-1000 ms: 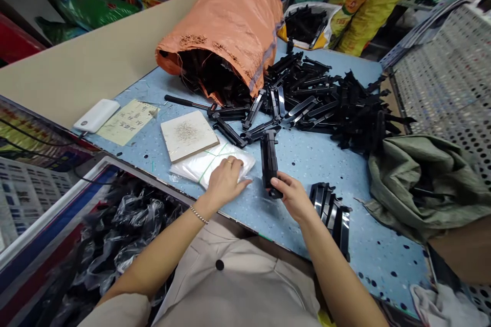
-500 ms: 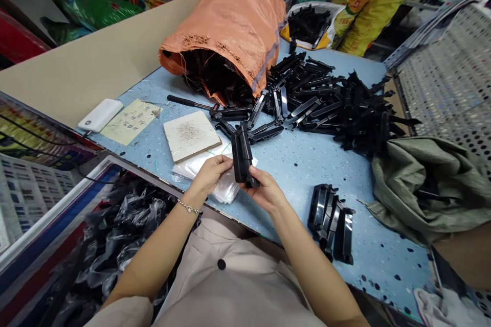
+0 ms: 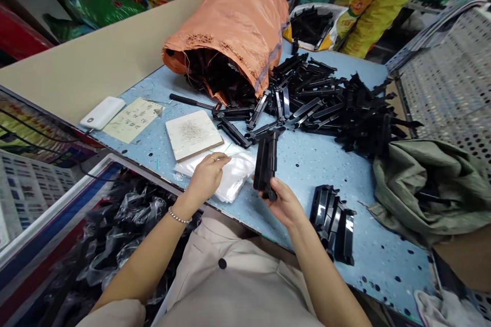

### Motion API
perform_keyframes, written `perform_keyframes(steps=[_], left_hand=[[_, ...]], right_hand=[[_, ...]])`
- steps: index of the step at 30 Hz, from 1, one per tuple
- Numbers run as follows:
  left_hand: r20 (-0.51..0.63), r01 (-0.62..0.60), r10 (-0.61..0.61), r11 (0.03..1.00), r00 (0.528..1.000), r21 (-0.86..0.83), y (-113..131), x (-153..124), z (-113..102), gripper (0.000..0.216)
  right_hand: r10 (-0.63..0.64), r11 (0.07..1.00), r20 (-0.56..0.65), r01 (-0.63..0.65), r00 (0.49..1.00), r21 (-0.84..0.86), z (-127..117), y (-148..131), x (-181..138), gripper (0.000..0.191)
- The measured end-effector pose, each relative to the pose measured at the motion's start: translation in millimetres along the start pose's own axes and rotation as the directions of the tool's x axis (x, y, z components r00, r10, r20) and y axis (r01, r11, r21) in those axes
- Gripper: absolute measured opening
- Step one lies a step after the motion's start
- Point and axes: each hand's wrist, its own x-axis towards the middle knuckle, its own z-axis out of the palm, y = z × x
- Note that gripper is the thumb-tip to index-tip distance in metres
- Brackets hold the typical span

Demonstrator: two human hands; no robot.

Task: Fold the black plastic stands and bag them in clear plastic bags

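My right hand (image 3: pixel 283 203) is closed round the lower end of a pair of black plastic parts (image 3: pixel 266 163), held upright side by side above the table. My left hand (image 3: pixel 207 176) is over the stack of clear plastic bags (image 3: pixel 236 176), its fingers drawn together at the tips. Whether a bag is pinched between them is hidden. Behind the bags lies a white square board (image 3: pixel 193 135) with brown specks. Several similar black parts (image 3: pixel 332 222) stand in a row to the right of my right hand.
A large orange sack (image 3: pixel 233 15) spills black parts (image 3: pixel 318 97) across the blue table (image 3: pixel 291 225). A white power bank (image 3: pixel 103 112) and a handwritten note (image 3: pixel 132 120) lie at left. A green cloth sack (image 3: pixel 433 184) is at right; a bin of bagged parts (image 3: pixel 126 225) stands below left.
My right hand has moved right with the black parts, away from my left hand. The left hand has let go of them and sits over the plastic bags.
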Motion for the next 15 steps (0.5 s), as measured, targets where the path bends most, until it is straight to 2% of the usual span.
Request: perform_keyframes(steps=[2, 4, 6, 8, 10, 12, 14, 15], left_hand=[[0.06, 0.061, -0.057, 0.996, 0.997, -0.067, -3, 4, 0, 0.046], [0.113, 0.113, -0.095, 0.98, 0.989, -0.165, -4, 7, -1, 0.051], [0.144, 0.11, -0.082, 0.973, 0.986, -0.201, 2, 5, -4, 0.057], [0.175, 0.028, 0.002, 0.985, 0.985, -0.169, 16, -4, -6, 0.064], [0.26, -0.095, 0.133, 0.983, 0.956, -0.154, 35, -17, -5, 0.071], [0.361, -0.169, 0.229, 0.967, 0.904, -0.189, 55, -30, -1, 0.073], [0.409, -0.157, 0.239, 0.962, 0.881, -0.224, 68, -39, 2, 0.073], [0.4, -0.142, 0.226, 0.963, 0.888, -0.229, 72, -42, 1, 0.072]], right_hand=[[0.121, 0.993, 0.149, -0.119, 0.981, -0.024, -3, 1, -13, 0.041], [0.304, 0.951, 0.235, -0.307, 0.923, -0.026, -7, 4, -21, 0.045], [0.443, 0.89, 0.234, -0.456, 0.866, 0.001, -10, 9, -20, 0.046], [0.475, 0.87, 0.187, -0.491, 0.86, 0.043, -10, 14, -13, 0.046], [0.383, 0.922, 0.106, -0.387, 0.918, 0.018, -4, 16, -6, 0.041], [0.18, 0.975, -0.002, -0.179, 0.984, -0.134, 7, 18, -5, 0.032], [-0.067, 0.932, -0.048, 0.045, 0.997, -0.359, 20, 19, -11, 0.027], [-0.153, 0.884, -0.023, 0.127, 0.988, -0.45, 27, 19, -16, 0.031]])
